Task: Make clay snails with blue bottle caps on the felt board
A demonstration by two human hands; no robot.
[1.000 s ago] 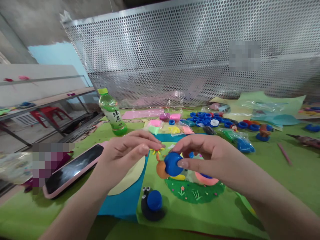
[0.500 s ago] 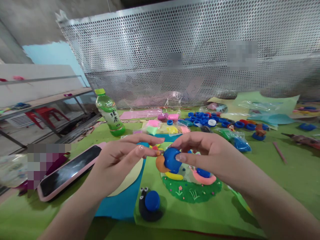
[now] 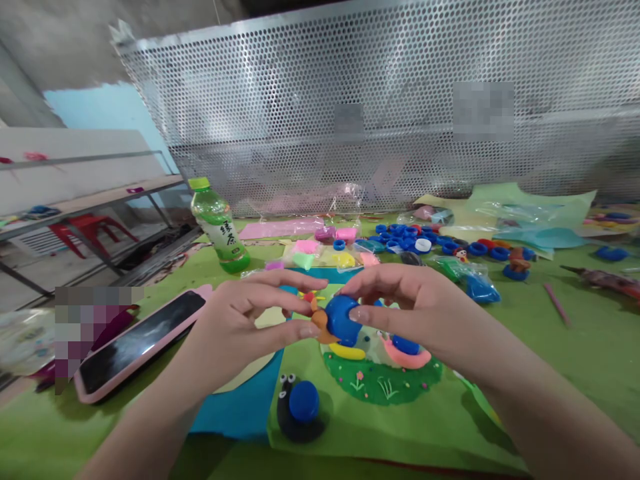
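Note:
A blue bottle cap [image 3: 344,320] with orange-brown clay [image 3: 321,323] on its left side is held above the green sheet [image 3: 350,433]. Thumb and fingers of my right hand [image 3: 420,300] grip the cap from the right. From the left, my left hand [image 3: 233,320] has its thumb and index finger closed on the brown clay, where a small bit sticks up. Below lies a clay picture: a yellow clay strip [image 3: 347,351], a pink snail [image 3: 410,358] with a blue cap shell and a green clay meadow [image 3: 385,381]. A black clay snail [image 3: 287,417] with a blue cap stands nearer me.
A green tea bottle [image 3: 220,230] and a phone [image 3: 145,343] in a pink case are on the left. Several blue caps [image 3: 397,235] and clay packets [image 3: 305,257] are spread behind. A pink stick [image 3: 557,303] lies right. A perforated metal panel [image 3: 300,120] stands behind the table.
My left thumb has lowered and the left fingers now pinch the brown clay from the side. The clay has a small raised bit now visible. My right hand has barely moved.

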